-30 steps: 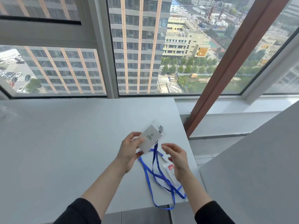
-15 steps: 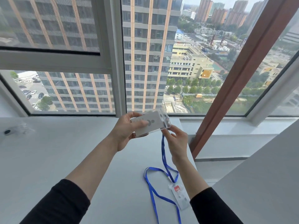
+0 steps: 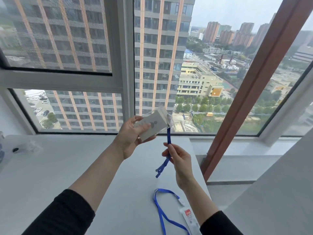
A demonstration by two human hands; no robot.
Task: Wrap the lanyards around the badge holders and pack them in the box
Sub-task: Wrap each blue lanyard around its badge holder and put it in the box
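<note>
1. Head view, held item: the badge holder point(image 3: 155, 123) is raised above the bench point(image 3: 67, 167), in front of the window. The left hand point(image 3: 130, 133) grips it, thumb across its face and fingers behind.
2. Head view, strap: a blue lanyard point(image 3: 169, 138) hangs from the clip at the holder's right end. The right hand point(image 3: 177, 156) pinches it between thumb and fingertips below the clip. The doubled tail dangles free underneath.
3. Head view, bench: a second lanyard point(image 3: 162, 216) lies looped on the near bench. It is joined to a second badge holder point(image 3: 188, 217) with a red label, apart from both hands. No box is in view.
4. Handling, as judged: the holder looks light, thin and semi-stiff, and its clear plastic is probably slick. It is best held by its edges, leaving the faces free for winding. The lanyard is limp flat ribbon, so it needs steady tension starting close to the clip, or the turns may slide off.
</note>
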